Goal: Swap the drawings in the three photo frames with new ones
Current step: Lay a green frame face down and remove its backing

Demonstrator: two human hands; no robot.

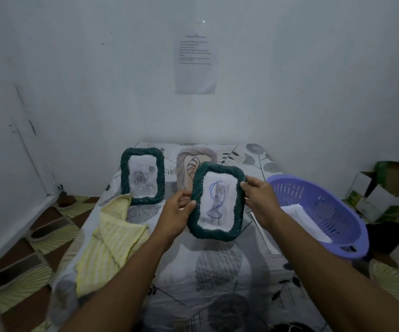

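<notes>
1. Centre of the view: a dark green woven photo frame (pixel 214 234) is up in the air over the patterned sheet (pixel 217 271), face to the camera and tilted a little, its top leaning toward 1 o'clock.
2. Inside it sits a drawing (pixel 216 200) on white paper, blue looping lines over a faint grey figure.
3. The left hand (pixel 177 212) grips the frame's edge at 9 o'clock, thumb curled over the front of the rim, fingers tucked behind.
4. The right hand (pixel 260 200) pinches the rim at 2 o'clock, fingertips on the upper right corner.
5. Out at 10 o'clock from the held frame, well apart, a second green frame (pixel 124 176) stands upright on the sheet with a grey rose drawing (pixel 142 177) in it.
6. At 8 o'clock, a yellow striped cloth (pixel 112 238) lies rumpled on the sheet, its top corner touching the foot of that standing frame.
7. At 3 o'clock, a purple slotted basket (pixel 289 179) sits tipped at the sheet's edge, white papers (pixel 306 219) lying inside.
8. Past the basket, still at 3 o'clock, opened cardboard boxes (pixel 385 188) are on the floor.
9. At 12 o'clock, high on the white wall, a printed sheet of paper (pixel 195 61) hangs; its text is too small to read.
10. At 8 o'clock, the floor (pixel 38 236) shows a brown and yellow fan pattern.
</notes>
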